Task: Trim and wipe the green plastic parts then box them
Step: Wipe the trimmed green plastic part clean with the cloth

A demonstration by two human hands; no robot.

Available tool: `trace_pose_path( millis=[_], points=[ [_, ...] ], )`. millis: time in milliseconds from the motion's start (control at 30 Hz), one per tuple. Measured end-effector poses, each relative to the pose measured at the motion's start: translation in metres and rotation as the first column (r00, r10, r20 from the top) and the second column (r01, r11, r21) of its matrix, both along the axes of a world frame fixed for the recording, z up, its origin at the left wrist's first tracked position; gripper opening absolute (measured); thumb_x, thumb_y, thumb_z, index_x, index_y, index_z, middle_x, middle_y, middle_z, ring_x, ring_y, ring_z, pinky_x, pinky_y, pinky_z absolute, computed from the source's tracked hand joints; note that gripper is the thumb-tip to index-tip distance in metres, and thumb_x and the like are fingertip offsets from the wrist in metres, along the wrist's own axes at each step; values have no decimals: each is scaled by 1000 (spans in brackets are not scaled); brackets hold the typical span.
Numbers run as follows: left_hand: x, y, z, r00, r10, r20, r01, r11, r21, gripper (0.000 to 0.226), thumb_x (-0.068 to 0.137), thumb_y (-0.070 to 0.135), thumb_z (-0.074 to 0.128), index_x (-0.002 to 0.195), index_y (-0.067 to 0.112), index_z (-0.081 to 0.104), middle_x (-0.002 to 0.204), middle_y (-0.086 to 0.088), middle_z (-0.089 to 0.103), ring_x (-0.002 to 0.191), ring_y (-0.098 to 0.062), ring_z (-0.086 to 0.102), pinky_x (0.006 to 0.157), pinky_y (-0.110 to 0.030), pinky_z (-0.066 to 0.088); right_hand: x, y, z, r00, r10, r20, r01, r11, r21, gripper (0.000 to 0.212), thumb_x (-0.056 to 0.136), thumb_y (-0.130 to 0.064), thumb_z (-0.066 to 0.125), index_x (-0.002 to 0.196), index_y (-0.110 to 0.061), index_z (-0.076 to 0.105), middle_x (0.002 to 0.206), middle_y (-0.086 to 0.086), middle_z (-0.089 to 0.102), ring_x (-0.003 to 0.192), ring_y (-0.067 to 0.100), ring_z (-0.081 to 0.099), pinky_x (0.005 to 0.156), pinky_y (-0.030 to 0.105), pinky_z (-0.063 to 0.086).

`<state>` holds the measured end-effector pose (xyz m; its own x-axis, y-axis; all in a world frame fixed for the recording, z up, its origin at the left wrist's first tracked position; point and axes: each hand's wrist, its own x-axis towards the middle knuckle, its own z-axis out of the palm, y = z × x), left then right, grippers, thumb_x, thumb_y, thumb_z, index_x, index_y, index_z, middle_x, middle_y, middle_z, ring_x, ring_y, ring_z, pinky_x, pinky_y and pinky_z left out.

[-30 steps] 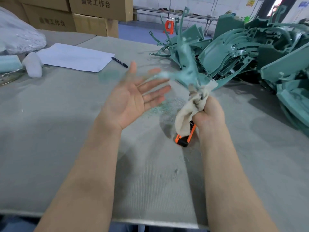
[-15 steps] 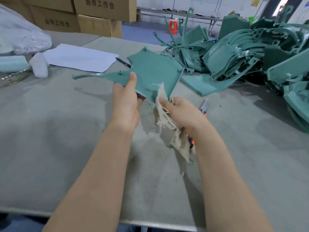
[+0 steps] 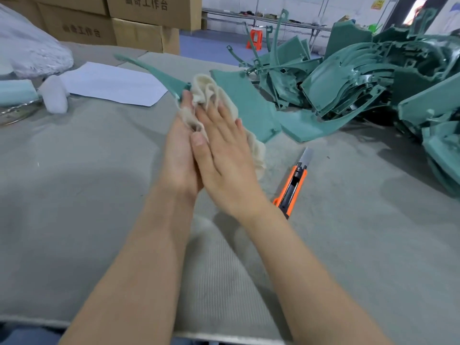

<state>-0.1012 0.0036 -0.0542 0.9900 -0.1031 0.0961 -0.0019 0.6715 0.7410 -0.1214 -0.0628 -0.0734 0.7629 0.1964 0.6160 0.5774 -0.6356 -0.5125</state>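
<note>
A cream cloth (image 3: 206, 89) is pressed onto the green plastic part (image 3: 246, 105), over the table (image 3: 74, 195), by the flat right hand (image 3: 224, 150). The grip of the left hand (image 3: 178, 155) is hidden by it. An orange utility knife (image 3: 292, 185) is laid just right, with more green parts (image 3: 348, 78) heaped far right.

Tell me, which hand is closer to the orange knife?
Right. The right hand, pressing the cloth, is just left of the knife lying on the table; the left hand is beyond it, farther left.

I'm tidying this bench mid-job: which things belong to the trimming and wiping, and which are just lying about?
Job: green part under the cloth, utility knife, pile of green parts, perhaps the cardboard boxes.
Lying about: sheet of paper, white bag, orange stool.
</note>
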Motion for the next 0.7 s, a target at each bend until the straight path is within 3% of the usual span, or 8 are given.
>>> trace_pose_path(
  millis=[67, 133, 233, 300, 433, 500, 600, 700],
  points=[
    [3, 3, 6, 998, -57, -40, 53, 994, -99, 49, 100, 52, 23, 103, 20, 60, 93, 5, 71, 97, -10, 65, 87, -27, 52, 4, -3, 0, 998, -44, 47, 47, 997, -68, 53, 99, -33, 30, 148, -12, 36, 158, 7, 28, 149, 20, 16, 119, 34, 1],
    [2, -5, 8, 995, -97, -18, 96, 995, -40, 56, 99, 54, 24, 114, 15, 61, 111, -3, 69, 108, -17, 63, 99, -34, 48, 19, -17, 3, 976, -216, 0, 216, 974, -66, 54, 103, -35, 29, 152, -12, 23, 162, 8, 15, 150, 20, 7, 119, 38, -2],
    [-2, -19, 7, 993, -117, 17, 115, 989, 93, 57, 101, 51, 26, 126, 12, 58, 124, -6, 65, 114, -17, 62, 100, -34, 47, 27, -46, 6, 920, -326, -218, 362, 919, 156, 59, 105, -33, 27, 154, -7, 7, 163, 9, 5, 150, 20, 2, 121, 43, 1],
    [0, -20, 6, 993, -118, 0, 117, 989, 94, 55, 100, 52, 28, 119, 14, 63, 113, -4, 70, 103, -15, 67, 90, -30, 53, 16, -37, 4, 961, -221, -164, 253, 943, 217, 63, 103, -40, 25, 153, -5, 13, 162, 11, 10, 150, 23, 7, 122, 43, 4],
    [7, 1, 1, 995, -102, 20, 103, 986, -132, 52, 101, 51, 26, 93, 21, 67, 87, 5, 72, 90, -10, 68, 88, -31, 54, 1, 1, -4, 999, -23, -34, 21, 998, -56, 59, 97, -41, 22, 148, -15, 36, 158, 2, 28, 148, 16, 12, 120, 36, -1],
    [7, 2, 1, 988, -155, 1, 153, 974, -167, 53, 99, 55, 28, 103, 17, 64, 96, 0, 72, 95, -16, 68, 89, -35, 55, 10, -9, -1, 997, -80, 10, 81, 992, -97, 52, 98, -32, 29, 148, -16, 37, 158, 2, 27, 149, 17, 11, 119, 37, -1],
    [9, -9, 0, 983, -184, -10, 183, 982, -52, 63, 99, 57, 23, 127, 13, 58, 123, -7, 66, 113, -20, 63, 96, -36, 51, 24, -38, -1, 958, -285, -28, 282, 956, -80, 50, 104, -24, 32, 152, -14, 24, 162, 5, 15, 150, 21, 3, 120, 42, 1],
    [11, -11, -2, 986, -159, -38, 157, 986, -49, 65, 99, 59, 22, 126, 12, 59, 122, -9, 66, 113, -20, 63, 94, -34, 51, 25, -40, -3, 943, -329, 59, 327, 944, 40, 46, 102, -19, 38, 145, -6, 38, 157, 14, 27, 147, 33, 17, 119, 46, 13]
  ],
)
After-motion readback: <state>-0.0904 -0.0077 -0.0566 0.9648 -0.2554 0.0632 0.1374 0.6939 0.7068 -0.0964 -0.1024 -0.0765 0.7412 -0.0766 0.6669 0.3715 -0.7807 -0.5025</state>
